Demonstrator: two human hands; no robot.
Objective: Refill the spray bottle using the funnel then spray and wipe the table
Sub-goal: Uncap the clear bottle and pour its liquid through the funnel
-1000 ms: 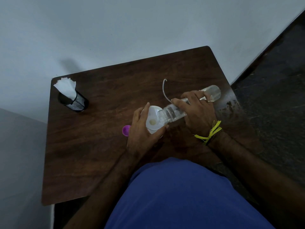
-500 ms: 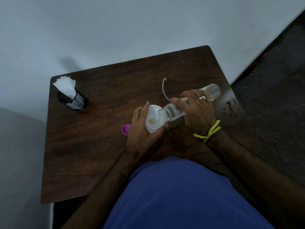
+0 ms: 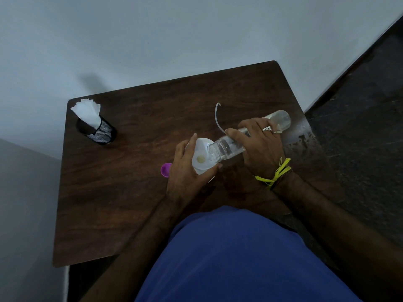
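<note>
Right hand point(image 3: 259, 147) grips the tilted clear bottle point(image 3: 231, 148), left hand point(image 3: 187, 171) curls round the white funnel point(image 3: 201, 158); I'd pour slowly, mouth near funnel's 3 o'clock rim

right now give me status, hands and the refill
Left hand grips white funnel. Right hand holds clear bottle tipped, mouth over funnel. Nothing in the way.

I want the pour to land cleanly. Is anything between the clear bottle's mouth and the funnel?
Nothing visible. The right hand tips the clear bottle so its mouth sits over the white funnel, which the left hand holds.
</note>
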